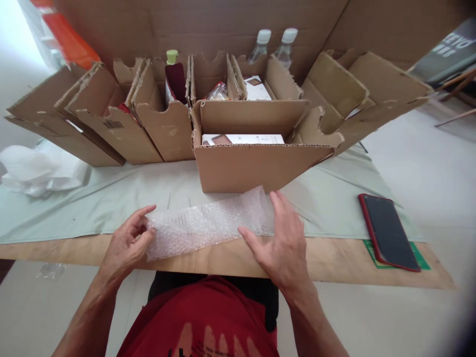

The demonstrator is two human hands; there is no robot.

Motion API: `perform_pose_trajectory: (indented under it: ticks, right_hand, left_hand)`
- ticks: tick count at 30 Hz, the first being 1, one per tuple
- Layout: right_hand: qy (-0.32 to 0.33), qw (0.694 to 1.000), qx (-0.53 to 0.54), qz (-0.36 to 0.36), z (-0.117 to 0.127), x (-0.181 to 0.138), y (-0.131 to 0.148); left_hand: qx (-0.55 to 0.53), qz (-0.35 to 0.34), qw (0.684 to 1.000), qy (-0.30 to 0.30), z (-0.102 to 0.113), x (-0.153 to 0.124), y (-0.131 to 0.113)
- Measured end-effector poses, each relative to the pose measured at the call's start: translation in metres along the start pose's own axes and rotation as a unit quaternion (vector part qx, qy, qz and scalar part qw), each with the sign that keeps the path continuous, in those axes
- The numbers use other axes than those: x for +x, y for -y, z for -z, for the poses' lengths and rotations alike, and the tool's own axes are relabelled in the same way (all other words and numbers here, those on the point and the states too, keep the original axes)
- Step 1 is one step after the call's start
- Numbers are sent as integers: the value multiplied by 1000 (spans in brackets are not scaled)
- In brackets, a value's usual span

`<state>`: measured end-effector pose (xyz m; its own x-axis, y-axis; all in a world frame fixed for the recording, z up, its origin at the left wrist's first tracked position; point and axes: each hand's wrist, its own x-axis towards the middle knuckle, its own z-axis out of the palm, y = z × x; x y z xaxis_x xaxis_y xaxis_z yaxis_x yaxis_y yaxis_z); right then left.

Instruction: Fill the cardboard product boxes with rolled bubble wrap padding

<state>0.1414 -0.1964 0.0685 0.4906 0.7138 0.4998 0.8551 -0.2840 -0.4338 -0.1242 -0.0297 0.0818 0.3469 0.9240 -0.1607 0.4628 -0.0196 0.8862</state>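
Observation:
A long strip of clear bubble wrap lies slantwise over the cloth and the bare wooden edge in front of me. My left hand is at its left end, thumb on the edge and the other fingers partly curled behind it, index finger sticking out. Around the right end is my right hand, open, with thumb and fingers spread wide. Just beyond the wrap stands a cardboard bin with a white printed box inside.
Several more cardboard bins line the back, holding a bottle with a green cap and other packages. Two clear bottles stand behind. White wrapping lies left; a phone in a red case rests on the right.

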Motion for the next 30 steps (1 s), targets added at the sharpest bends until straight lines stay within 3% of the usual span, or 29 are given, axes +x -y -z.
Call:
perform_pose_trajectory:
  ticks: [3, 5, 10, 15, 17, 20, 24, 27, 30]
  right_hand:
    - [39, 994, 18, -99, -15, 7, -13]
    - [49, 985, 68, -151, -10, 7, -23]
    - [-50, 971, 79, -220, 27, -4, -42]
    - [8, 978, -19, -207, 17, -18, -75]
    - [-26, 983, -65, -172, 13, -22, -87]
    - [-72, 988, -57, -124, 18, -15, -93]
    - [-13, 993, 66, -102, 15, 28, -90]
    - [43, 975, 167, -138, -2, 65, -87]
    - [76, 958, 217, -170, -15, 86, -86]
  left_hand:
    - [-6, 2, 1000, 4, 3, -1, -1]
    - [-5, -6, 1000, 8, 7, 0, -1]
    - [25, -71, 997, 4, 15, 16, -4]
    - [233, -102, 967, 29, -4, 38, 6]
    - [290, -123, 949, -5, -7, 42, 8]
    - [251, -165, 953, -34, -10, 46, 0]
    - [143, -220, 965, 26, -35, 60, -31]
    - [73, -266, 959, 72, -69, 74, -51]
    - [34, -264, 958, 107, -93, 79, -58]
